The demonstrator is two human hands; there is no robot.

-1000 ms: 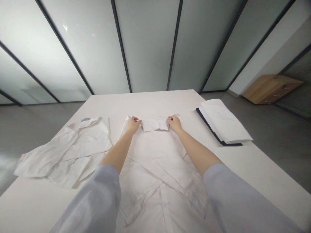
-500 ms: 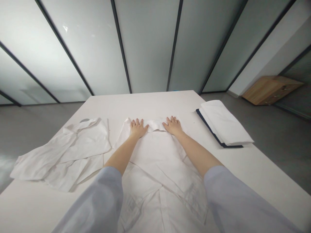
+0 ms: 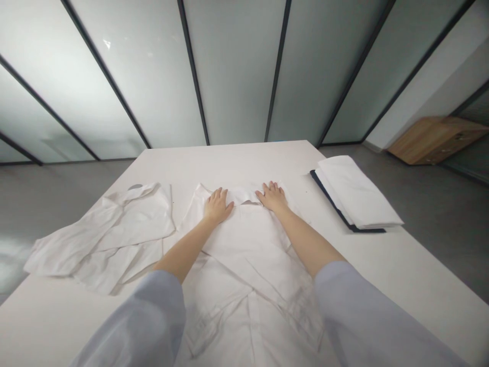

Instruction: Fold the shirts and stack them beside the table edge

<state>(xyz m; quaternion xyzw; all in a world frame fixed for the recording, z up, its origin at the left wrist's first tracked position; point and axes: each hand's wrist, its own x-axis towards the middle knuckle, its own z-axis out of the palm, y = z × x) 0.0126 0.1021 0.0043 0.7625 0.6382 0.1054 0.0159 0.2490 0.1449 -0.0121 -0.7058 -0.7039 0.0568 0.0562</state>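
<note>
A white garment point(image 3: 244, 244) lies spread over the middle of the table, reaching down past the near edge of the picture. Its lower part has creases and seams; a folded strip runs across its far end. My left hand point(image 3: 217, 205) rests flat on the far left of that strip, fingers pointing away from me. On the right of the strip lies my right hand point(image 3: 272, 196), its fingers spread. Between the two hands a small gap shows under the strip's edge.
Another white garment point(image 3: 133, 219) lies rumpled at the left, near the table's edge. Folded white cloth point(image 3: 355, 191) sits on a dark navy piece point(image 3: 336, 209) at the right. The white table point(image 3: 225, 160) ends before frosted glass panels; a wooden cabinet point(image 3: 431, 140) stands beyond on the floor.
My left hand's fingers have come closer together, and the hand sits slightly lower. My right hand stays in place on the strip. The view has shifted a little.
</note>
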